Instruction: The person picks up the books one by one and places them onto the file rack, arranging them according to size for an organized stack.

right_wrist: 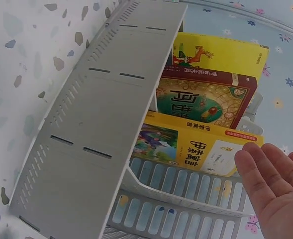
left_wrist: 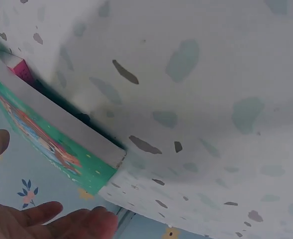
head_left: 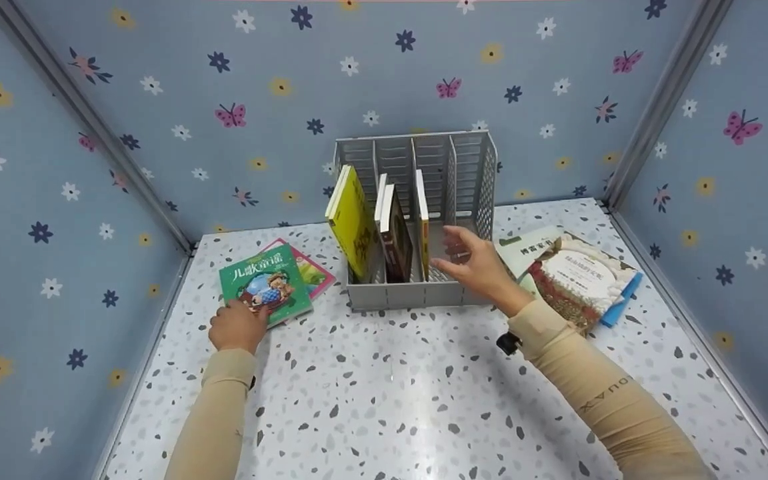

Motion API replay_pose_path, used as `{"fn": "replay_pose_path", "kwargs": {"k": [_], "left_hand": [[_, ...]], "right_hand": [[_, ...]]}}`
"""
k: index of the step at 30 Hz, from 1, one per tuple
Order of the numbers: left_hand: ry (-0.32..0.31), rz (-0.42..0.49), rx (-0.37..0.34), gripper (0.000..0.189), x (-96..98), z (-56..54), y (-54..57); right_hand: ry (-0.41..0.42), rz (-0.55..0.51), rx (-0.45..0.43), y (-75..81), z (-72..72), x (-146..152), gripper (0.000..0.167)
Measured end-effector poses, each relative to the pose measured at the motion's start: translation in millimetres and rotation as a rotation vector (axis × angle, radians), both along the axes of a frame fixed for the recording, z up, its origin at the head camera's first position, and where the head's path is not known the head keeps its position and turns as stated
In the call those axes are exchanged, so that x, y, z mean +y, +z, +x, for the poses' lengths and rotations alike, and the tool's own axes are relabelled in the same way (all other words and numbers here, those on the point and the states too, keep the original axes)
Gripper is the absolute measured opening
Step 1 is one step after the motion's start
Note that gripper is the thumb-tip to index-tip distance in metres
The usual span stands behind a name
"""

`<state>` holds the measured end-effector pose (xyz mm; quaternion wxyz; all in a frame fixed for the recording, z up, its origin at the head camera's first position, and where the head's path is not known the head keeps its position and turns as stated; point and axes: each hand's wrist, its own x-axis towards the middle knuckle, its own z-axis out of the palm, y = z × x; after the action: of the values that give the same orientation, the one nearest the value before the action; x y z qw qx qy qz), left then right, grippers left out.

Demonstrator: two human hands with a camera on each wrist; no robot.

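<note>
A green picture book (head_left: 267, 283) lies on top of a pink-edged book (head_left: 317, 273) at the left of the table. My left hand (head_left: 239, 325) is at the green book's near left corner, thumb toward the cover; in the left wrist view its fingers are loosely spread beside the cover. A grey slotted book rack (head_left: 417, 293) stands at the back centre. In it, upright, are a tall yellow book (head_left: 355, 223), a dark red book (right_wrist: 206, 97) and a yellow storybook (right_wrist: 196, 144). My right hand (head_left: 477, 263), fingers spread, hovers over the rack's front right, just right of the storybook.
To the right of the rack lies a loose pile: a pale green book (head_left: 524, 250), a book with a white and red cover (head_left: 574, 273) and a blue-edged one (head_left: 624, 300). Flower-patterned walls (head_left: 384, 80) enclose the speckled table (head_left: 384, 387) at back and sides.
</note>
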<state>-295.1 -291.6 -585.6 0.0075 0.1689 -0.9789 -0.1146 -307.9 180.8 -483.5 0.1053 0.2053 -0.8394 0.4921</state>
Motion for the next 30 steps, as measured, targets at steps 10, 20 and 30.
{"fn": "replay_pose_path", "kwargs": {"k": [10,20,30], "left_hand": [[0.091,0.097,-0.132,0.091,-0.5,-3.5,-17.5],[0.157,0.245,-0.206,0.108,3.2,-12.5,-16.5],[0.224,0.360,-0.210,0.115,-0.9,-12.7,-13.5]], "right_hand": [[0.000,-0.020,-0.002,-13.1,9.7,0.9,0.067],[0.012,-0.048,-0.063,-26.3,16.8,-0.2,0.069],[0.025,-0.032,-0.088,-33.2,23.0,0.4,0.068]]}}
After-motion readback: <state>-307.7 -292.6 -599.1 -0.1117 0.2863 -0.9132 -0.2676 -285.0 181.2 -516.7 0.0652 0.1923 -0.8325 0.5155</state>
